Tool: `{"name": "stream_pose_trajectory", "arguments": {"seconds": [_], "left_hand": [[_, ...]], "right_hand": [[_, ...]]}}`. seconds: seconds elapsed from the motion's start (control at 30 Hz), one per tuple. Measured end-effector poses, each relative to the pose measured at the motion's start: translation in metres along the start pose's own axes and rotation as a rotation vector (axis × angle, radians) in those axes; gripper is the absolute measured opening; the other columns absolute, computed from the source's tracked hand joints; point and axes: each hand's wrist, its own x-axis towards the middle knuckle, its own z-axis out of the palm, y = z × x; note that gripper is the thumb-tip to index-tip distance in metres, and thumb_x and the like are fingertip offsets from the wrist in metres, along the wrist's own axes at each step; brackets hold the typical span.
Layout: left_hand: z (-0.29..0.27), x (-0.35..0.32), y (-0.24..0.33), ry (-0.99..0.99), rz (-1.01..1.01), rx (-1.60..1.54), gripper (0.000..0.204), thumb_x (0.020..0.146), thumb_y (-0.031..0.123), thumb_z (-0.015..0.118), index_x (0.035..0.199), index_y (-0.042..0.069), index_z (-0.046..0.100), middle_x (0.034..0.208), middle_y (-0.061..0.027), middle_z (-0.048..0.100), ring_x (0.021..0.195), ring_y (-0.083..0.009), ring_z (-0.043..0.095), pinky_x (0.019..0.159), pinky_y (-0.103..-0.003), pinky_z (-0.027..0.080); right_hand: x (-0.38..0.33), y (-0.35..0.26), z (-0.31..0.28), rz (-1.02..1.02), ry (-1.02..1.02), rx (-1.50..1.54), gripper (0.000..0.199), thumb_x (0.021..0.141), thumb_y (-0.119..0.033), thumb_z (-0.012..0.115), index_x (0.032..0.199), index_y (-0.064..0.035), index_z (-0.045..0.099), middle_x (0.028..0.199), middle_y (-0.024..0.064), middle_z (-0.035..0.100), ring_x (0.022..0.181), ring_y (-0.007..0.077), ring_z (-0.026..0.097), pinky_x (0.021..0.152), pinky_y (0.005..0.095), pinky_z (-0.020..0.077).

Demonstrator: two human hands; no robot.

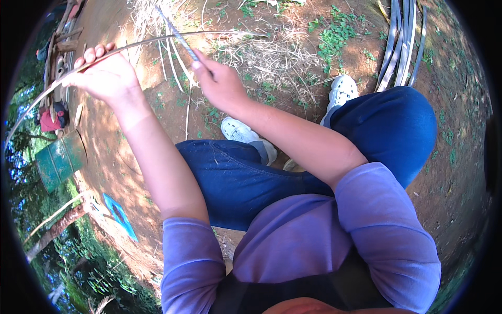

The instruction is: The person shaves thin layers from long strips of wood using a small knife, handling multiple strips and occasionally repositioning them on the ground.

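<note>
A long, thin, bowed strip that looks like split bamboo or cane [141, 43] runs from the far left edge to above my right hand. My left hand [114, 77] is closed on it, palm turned up and fingers curled over the strip. In my right hand [222, 86] is a knife, its handle wrapped by my fingers. The narrow knife blade [183, 43] points up and to the left and crosses the strip to the right of my left hand. Whether blade and strip touch, I cannot tell.
Pale curled shavings [272, 60] lie on the earth beyond my white shoes [343, 90]. At the far right rests a bundle of long dark strips [400, 44]. To the left are a green container [61, 161], a blue object [119, 215] and a log [58, 230].
</note>
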Motion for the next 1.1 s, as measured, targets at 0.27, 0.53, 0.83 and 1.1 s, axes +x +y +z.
{"name": "stream_pose_trajectory", "arguments": {"seconds": [0.27, 0.53, 0.83, 1.1], "left_hand": [[0.019, -0.012, -0.003, 0.006, -0.006, -0.027, 0.063, 0.090, 0.080, 0.040, 0.078, 0.020, 0.050, 0.068, 0.0020, 0.048, 0.071, -0.0167, 0.048, 0.071, -0.032, 0.038], [-0.007, -0.006, -0.002, 0.019, 0.018, -0.031, 0.062, 0.092, 0.078, 0.039, 0.079, 0.019, 0.052, 0.072, 0.0024, 0.053, 0.069, -0.0140, 0.050, 0.064, -0.031, 0.040], [0.002, 0.002, -0.004, 0.006, 0.009, -0.023, 0.061, 0.095, 0.075, 0.036, 0.079, 0.017, 0.050, 0.072, -0.0016, 0.052, 0.066, -0.0162, 0.049, 0.066, -0.033, 0.044], [0.005, -0.003, -0.001, 0.007, 0.001, 0.037, 0.060, 0.093, 0.076, 0.036, 0.081, 0.019, 0.050, 0.071, 0.0002, 0.050, 0.065, -0.0151, 0.048, 0.066, -0.035, 0.042]], "right_hand": [[-0.003, -0.040, -0.007, -0.008, -0.085, -0.093, 0.048, 0.104, -0.035, 0.049, 0.144, -0.0105, 0.056, 0.063, 0.0024, 0.058, 0.052, 0.0123, 0.051, 0.052, 0.0333, 0.0436], [0.003, 0.160, -0.108, 0.775, 0.218, -0.155, 0.047, 0.104, -0.042, 0.047, 0.144, -0.0188, 0.056, 0.080, 0.0114, 0.067, 0.062, 0.0204, 0.066, 0.057, 0.0342, 0.0530], [0.022, 0.025, -0.030, 0.105, 0.088, 0.039, 0.045, 0.103, -0.036, 0.051, 0.140, -0.0117, 0.059, 0.069, 0.0021, 0.059, 0.053, 0.0123, 0.053, 0.051, 0.0316, 0.0445], [0.012, 0.011, -0.024, 0.013, -0.051, -0.194, 0.042, 0.103, -0.042, 0.051, 0.110, -0.0077, 0.074, 0.068, 0.0050, 0.062, 0.056, 0.0143, 0.054, 0.056, 0.0332, 0.0441]]}}
